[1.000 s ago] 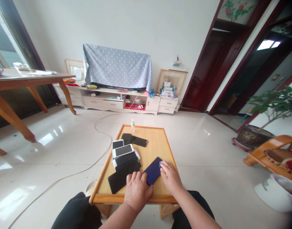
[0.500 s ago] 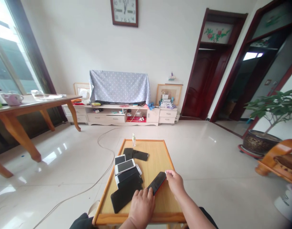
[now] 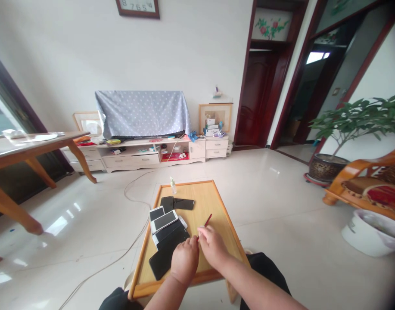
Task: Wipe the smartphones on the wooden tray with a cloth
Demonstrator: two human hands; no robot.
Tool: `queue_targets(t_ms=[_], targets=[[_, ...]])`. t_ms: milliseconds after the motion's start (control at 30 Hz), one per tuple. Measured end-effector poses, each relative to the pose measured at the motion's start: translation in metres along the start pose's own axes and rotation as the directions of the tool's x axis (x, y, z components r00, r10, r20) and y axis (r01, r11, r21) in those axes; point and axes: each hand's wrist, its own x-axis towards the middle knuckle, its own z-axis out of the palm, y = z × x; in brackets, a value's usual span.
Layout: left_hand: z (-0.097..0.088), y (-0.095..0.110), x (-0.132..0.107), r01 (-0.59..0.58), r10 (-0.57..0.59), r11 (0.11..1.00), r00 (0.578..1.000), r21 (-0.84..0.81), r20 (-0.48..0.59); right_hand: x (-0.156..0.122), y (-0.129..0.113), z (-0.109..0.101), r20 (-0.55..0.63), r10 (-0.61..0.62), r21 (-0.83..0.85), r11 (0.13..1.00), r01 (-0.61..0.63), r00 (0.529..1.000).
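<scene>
A dark phone with a red edge [image 3: 208, 219] is tipped up over the small wooden table [image 3: 213, 198], showing mostly its thin side. The fingers of my left hand [image 3: 185, 260] are closed around its near end. My right hand [image 3: 213, 246] is closed against the phone's side, close to the left fingertips; a small whitish spot shows at its fingers, too small to name. Left of my hands lies a large black device [image 3: 163, 260], overlapping several phones, among them a white phone with a dark screen [image 3: 165, 221]. A small white rounded thing [image 3: 183, 222] pokes out beside them.
A small clear bottle [image 3: 173, 186] stands at the table's far left corner, behind two black phones [image 3: 183, 204]. On the floor to the left runs a cable [image 3: 113, 254]. A white bucket [image 3: 365, 237] and a wooden chair [image 3: 349, 172] are at the right.
The phone has gone from lying near flat to standing on edge. My right hand has moved left, in beside my left hand. The camera view has turned to the right.
</scene>
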Motion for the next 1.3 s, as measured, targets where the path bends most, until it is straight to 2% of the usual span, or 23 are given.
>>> queue_targets(t_ms=[33, 100, 167, 233, 333, 400, 467, 567, 633, 700, 733, 800, 867, 933, 1033, 1100, 1133, 1200, 1300], targets=[[-0.006, -0.002, 0.0, -0.003, 0.003, 1.0, 1.0, -0.018, 0.004, -0.007, -0.01, 0.002, 0.05, -0.084, -0.005, 0.996, 0.085, 0.995], [-0.02, -0.008, -0.002, -0.005, 0.007, 0.995, 1.0, -0.097, 0.016, -0.012, -0.022, 0.001, 0.094, -0.171, -0.011, 0.985, 0.173, 0.981], [-0.036, -0.014, -0.004, 0.014, -0.006, 0.964, 1.0, -0.265, 0.028, -0.004, -0.025, -0.007, 0.051, -0.144, 0.028, 0.989, 0.143, 0.988], [-0.054, -0.017, -0.006, 0.052, -0.04, 0.887, 0.999, -0.458, 0.036, 0.016, -0.021, -0.02, -0.044, -0.042, 0.103, 0.994, 0.046, 0.998], [-0.078, -0.018, -0.01, 0.128, -0.099, 0.688, 0.992, -0.714, 0.083, 0.05, -0.011, -0.044, -0.146, 0.07, 0.172, 0.984, -0.044, 0.987], [-0.089, -0.016, -0.012, 0.195, -0.149, 0.493, 0.979, -0.848, 0.138, 0.063, -0.011, -0.056, -0.182, 0.082, 0.172, 0.984, -0.051, 0.98], [-0.096, -0.011, -0.012, 0.25, -0.205, 0.292, 0.959, -0.923, 0.195, 0.062, -0.02, -0.059, -0.227, 0.074, 0.161, 0.986, -0.038, 0.971], [-0.102, -0.005, -0.012, 0.278, -0.27, 0.098, 0.931, -0.956, 0.244, 0.036, -0.048, -0.049, -0.254, -0.082, 0.068, 0.992, 0.103, 0.964], [-0.105, -0.001, -0.012, 0.26, -0.287, 0.036, 0.928, -0.965, 0.239, 0.015, -0.068, -0.038, -0.169, -0.251, -0.012, 0.968, 0.252, 0.953], [-0.11, 0.002, -0.013, 0.241, -0.285, 0.001, 0.93, -0.97, 0.231, 0.004, -0.081, -0.033, -0.046, -0.349, -0.051, 0.937, 0.347, 0.936], [-0.112, 0.003, -0.015, 0.239, -0.285, -0.004, 0.931, -0.971, 0.23, 0.005, -0.085, -0.035, -0.028, -0.367, -0.071, 0.929, 0.364, 0.93], [-0.118, 0.004, -0.02, 0.247, -0.293, 0.007, 0.927, -0.969, 0.234, 0.018, -0.086, -0.045, -0.088, -0.346, -0.119, 0.935, 0.335, 0.934], [-0.124, 0.005, -0.024, 0.258, -0.297, 0.026, 0.924, -0.966, 0.239, 0.036, -0.084, -0.057, -0.213, -0.272, -0.153, 0.958, 0.243, 0.938], [-0.126, 0.004, -0.027, 0.259, -0.293, 0.034, 0.926, -0.965, 0.238, 0.044, -0.085, -0.062, -0.258, -0.239, -0.168, 0.965, 0.2, 0.936], [-0.125, -0.001, -0.027, 0.238, -0.28, 0.029, 0.934, -0.971, 0.221, 0.028, -0.097, -0.05, -0.15, -0.299, -0.171, 0.947, 0.273, 0.942], [-0.125, -0.003, -0.026, 0.21, -0.274, 0.021, 0.942, -0.978, 0.196, 0.013, -0.106, -0.039, -0.019, -0.375, -0.161, 0.916, 0.368, 0.927], [-0.126, -0.003, -0.027, 0.202, -0.268, 0.02, 0.945, -0.979, 0.19, 0.01, -0.109, -0.036, 0.011, -0.398, -0.156, 0.905, 0.395, 0.917], [-0.131, -0.002, -0.029, 0.207, -0.27, 0.027, 0.943, -0.978, 0.192, 0.016, -0.111, -0.041, -0.041, -0.392, -0.154, 0.912, 0.381, 0.919], [-0.142, 0.002, -0.033, 0.235, -0.294, 0.018, 0.93, -0.972, 0.219, 0.041, -0.108, -0.064, -0.247, -0.291, -0.151, 0.954, 0.26, 0.924]])
